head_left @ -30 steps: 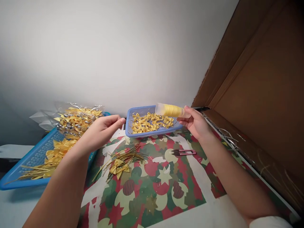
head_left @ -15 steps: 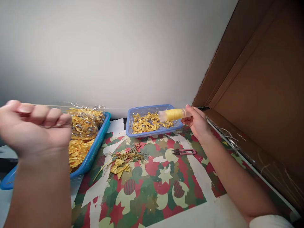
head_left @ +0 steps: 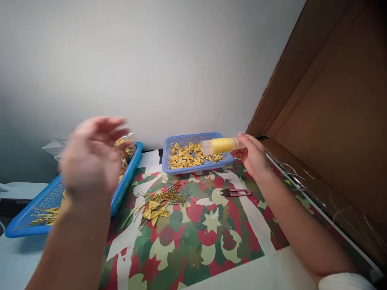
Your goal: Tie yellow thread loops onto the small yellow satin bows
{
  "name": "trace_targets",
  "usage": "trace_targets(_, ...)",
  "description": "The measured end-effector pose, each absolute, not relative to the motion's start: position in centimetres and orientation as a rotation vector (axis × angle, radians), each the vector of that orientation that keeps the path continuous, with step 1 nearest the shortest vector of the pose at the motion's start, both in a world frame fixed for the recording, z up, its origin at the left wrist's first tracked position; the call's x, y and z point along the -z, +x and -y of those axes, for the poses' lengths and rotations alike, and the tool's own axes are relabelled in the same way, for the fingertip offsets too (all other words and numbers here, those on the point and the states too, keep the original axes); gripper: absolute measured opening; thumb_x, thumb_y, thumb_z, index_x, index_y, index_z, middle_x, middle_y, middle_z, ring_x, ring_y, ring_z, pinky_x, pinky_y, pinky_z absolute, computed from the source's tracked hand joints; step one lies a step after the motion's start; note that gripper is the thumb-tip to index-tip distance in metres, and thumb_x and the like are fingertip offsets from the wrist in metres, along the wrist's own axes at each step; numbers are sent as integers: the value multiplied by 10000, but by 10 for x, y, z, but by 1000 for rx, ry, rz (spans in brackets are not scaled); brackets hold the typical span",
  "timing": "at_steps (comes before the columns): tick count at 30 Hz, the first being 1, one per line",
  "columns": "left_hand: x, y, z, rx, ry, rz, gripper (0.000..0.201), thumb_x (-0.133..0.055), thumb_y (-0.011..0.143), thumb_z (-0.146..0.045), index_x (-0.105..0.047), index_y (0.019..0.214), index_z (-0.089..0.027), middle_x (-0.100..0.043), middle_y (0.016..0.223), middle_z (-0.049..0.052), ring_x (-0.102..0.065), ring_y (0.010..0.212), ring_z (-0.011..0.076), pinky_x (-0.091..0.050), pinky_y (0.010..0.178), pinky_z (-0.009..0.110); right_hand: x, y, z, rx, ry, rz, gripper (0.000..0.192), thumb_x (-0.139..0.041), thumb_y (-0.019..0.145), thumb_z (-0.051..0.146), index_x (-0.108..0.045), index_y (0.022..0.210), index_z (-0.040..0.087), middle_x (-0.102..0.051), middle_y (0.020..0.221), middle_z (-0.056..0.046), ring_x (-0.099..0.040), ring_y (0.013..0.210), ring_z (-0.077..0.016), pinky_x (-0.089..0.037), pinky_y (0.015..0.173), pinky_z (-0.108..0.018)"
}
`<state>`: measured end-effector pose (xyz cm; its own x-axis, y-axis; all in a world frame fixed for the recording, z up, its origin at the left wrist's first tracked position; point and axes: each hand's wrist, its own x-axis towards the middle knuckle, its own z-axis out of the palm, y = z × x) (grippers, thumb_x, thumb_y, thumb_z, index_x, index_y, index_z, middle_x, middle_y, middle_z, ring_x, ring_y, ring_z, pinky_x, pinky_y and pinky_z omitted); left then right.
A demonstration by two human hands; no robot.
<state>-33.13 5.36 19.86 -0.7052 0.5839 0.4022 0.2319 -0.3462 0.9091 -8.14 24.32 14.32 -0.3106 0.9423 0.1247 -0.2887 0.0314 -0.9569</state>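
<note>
My right hand (head_left: 254,158) grips the end of a clear plastic spool (head_left: 223,145) wound with yellow thread. It holds the spool level above the right side of a small lavender-blue basket (head_left: 196,170) of gold ribbon bows (head_left: 185,156). My left hand (head_left: 93,161) is raised on the left, in front of a larger blue basket (head_left: 126,183), and is blurred by motion. Its fingers look loosely bent and apart, with no thread visible in them. On the table lie a bundle of gold twist ties (head_left: 169,198) and a gold bow (head_left: 155,212).
Thread snips (head_left: 237,193) with a pink handle rest on the patterned table covering (head_left: 193,237). More gold ties (head_left: 45,216) lie in the left basket, beside bagged bows (head_left: 128,150). A cardboard wall (head_left: 329,88) stands on the right; a pale wall (head_left: 181,68) closes the back.
My left hand has moved right from the far left, and its closed fingers have loosened. The thread stretched from it toward the spool no longer shows. My right hand and the spool stay put.
</note>
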Motion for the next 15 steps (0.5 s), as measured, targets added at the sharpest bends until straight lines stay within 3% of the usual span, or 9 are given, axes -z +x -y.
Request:
trace_targets(2,-188,-295,-67,-1870,1109,-1536,194,-605,831,-332,-624,999,-236,-664,1160,33,-593,1099,183,-488,869,291,-144,-81,-240,-1515,-719,1292,441,-805,591,565,-568,686,205,-588,592,35,-553,461,-91,-488,441,-217)
trace_targets(4,-175,-269,-74,-1531,1208,-1590,307,-646,829,-356,-615,1114,-245,-636,1230,62,-575,1140,213,-481,902,321,-145,-81,-236,-1506,-678,1337,428,-805,602,557,-584,703,205,-604,611,32,-561,467,-93,-500,448,-222)
trace_targets(6,-164,-258,-75,-1223,1275,-1558,291,-612,861,-430,-607,1074,-232,-662,1026,67,-611,941,201,-493,792,324,-146,-80,-233,-1477,-645,1386,407,-801,619,546,-603,723,206,-618,621,29,-574,475,-99,-509,452,-227)
trace_targets(8,-160,-259,-76,-1058,1289,-1507,288,-541,895,-484,-586,845,-204,-551,705,11,-506,630,144,-426,589,285,-148,-80,-231,-1445,-617,1429,393,-793,638,542,-615,735,206,-625,617,26,-581,478,-104,-510,450,-231)
trace_targets(11,-167,-272,-75,-1213,1190,-1495,441,-502,904,-440,-351,566,-200,-259,545,-53,-222,475,89,-215,445,252,-149,-79,-231,-1403,-596,1453,394,-793,647,540,-604,728,204,-624,600,27,-585,465,-106,-505,444,-232)
trace_targets(15,-189,-286,-68,-1710,1065,-1357,464,-526,856,-304,-237,512,-189,-147,501,-59,-148,448,80,-150,414,257,-150,-79,-233,-1385,-642,1411,449,-797,631,580,-566,705,203,-606,567,35,-594,441,-108,-490,425,-222)
